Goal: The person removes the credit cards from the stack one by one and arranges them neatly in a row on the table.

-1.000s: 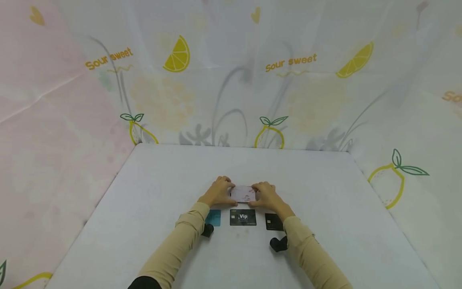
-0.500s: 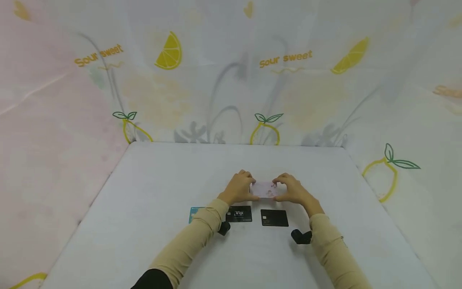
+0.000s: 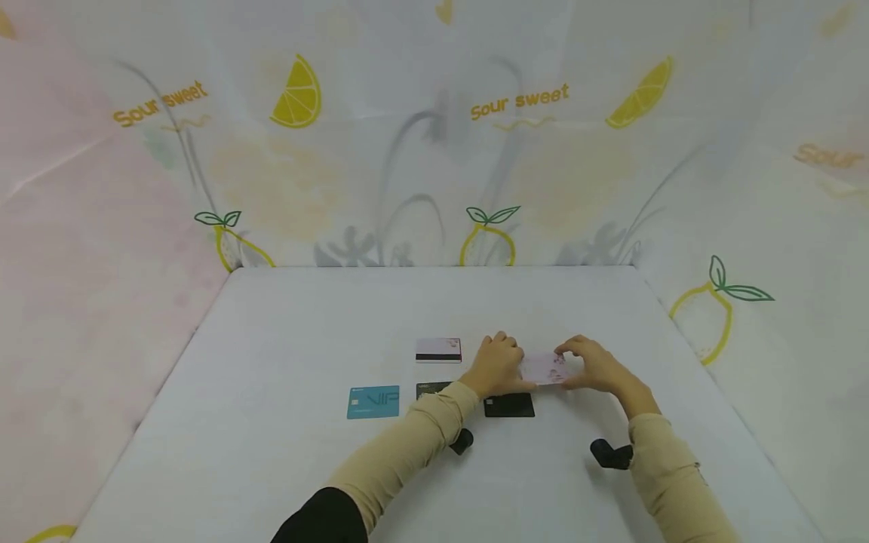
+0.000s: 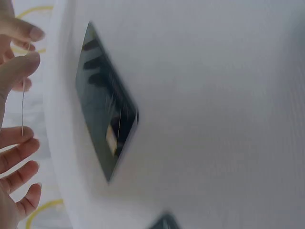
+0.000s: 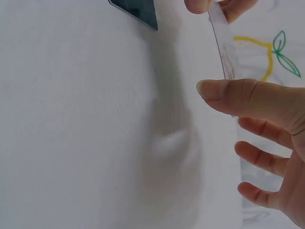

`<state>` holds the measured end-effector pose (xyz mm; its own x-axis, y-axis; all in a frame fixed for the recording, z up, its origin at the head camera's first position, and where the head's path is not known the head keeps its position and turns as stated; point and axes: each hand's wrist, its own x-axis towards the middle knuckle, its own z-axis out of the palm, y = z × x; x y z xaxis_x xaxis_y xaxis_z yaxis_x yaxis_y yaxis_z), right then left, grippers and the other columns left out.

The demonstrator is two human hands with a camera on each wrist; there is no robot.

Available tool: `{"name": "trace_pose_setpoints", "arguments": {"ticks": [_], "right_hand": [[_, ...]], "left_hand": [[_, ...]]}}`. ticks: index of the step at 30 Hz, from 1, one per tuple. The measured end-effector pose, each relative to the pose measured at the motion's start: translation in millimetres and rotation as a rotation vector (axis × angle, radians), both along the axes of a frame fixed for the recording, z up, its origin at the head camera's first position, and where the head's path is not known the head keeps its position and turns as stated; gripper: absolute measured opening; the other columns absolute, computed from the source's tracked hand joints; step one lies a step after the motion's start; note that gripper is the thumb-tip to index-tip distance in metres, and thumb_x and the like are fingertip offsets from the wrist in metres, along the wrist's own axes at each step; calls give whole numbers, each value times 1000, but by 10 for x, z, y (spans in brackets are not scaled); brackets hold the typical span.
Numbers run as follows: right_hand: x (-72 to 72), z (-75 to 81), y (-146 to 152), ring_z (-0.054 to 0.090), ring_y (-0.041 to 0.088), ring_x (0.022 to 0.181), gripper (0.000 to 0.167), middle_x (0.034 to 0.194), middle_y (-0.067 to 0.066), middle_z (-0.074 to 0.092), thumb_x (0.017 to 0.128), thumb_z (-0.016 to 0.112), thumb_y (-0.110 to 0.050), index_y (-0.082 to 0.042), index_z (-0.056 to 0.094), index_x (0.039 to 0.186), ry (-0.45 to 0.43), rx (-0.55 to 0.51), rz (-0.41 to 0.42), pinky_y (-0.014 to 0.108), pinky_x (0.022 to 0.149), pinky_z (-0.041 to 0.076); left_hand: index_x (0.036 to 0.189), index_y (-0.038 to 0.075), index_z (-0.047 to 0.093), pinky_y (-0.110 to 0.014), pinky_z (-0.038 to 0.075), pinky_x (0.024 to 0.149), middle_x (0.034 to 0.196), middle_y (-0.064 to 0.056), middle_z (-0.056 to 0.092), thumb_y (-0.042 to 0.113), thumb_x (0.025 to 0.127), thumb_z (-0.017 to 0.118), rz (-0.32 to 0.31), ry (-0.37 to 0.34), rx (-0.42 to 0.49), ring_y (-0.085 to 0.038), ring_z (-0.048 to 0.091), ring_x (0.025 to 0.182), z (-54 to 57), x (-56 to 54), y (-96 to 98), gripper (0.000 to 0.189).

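Observation:
Between both hands a pale pink card with a floral print (image 3: pixel 543 369) is held above the table. My left hand (image 3: pixel 498 368) pinches its left side, and my right hand (image 3: pixel 600 369) pinches the right side with thumb and fingers; its other fingers are spread in the right wrist view. Below the left hand lies a black card (image 3: pixel 511 406), flat on the table. A dark "Vip" card (image 3: pixel 428 388) is partly hidden by the left sleeve. Farther left is a blue VIP card (image 3: pixel 373 402). Behind them rests a pale card with a black stripe (image 3: pixel 437 350).
The white table (image 3: pixel 305 317) meets a lemon-printed backdrop (image 3: pixel 380 166) at its far edge. Black wrist-worn pieces show beside the left sleeve (image 3: pixel 400 445) and the right sleeve (image 3: pixel 668 460).
Both hands have moved right with the pink floral card. The black-striped card, covered before, is now in sight, and so is the whole blue card. The head view has shifted slightly.

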<state>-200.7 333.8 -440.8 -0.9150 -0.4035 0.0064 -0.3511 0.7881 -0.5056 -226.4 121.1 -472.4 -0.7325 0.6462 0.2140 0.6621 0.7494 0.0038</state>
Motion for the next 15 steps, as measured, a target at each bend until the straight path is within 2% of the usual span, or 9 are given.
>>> {"name": "trace_pose_setpoints", "arguments": {"ticks": [7,15], "right_hand": [[149,-66,304,52,46,102,53,112,26,53,63,84,-8,3,61,110,-79,-2,-86,58,84,43],[283,-165,435,49,49,104,56,114,30,52,61,85,-9,3,61,111,-123,19,-129,59,86,41]], "left_hand": [[89,16,71,-30,43,72,95,2,65,69,72,64,7,-13,-24,-14,54,89,-87,157,351,56],[89,16,69,-28,42,70,95,3,62,70,72,62,-11,-52,-51,-12,52,87,-242,262,518,56]]}}
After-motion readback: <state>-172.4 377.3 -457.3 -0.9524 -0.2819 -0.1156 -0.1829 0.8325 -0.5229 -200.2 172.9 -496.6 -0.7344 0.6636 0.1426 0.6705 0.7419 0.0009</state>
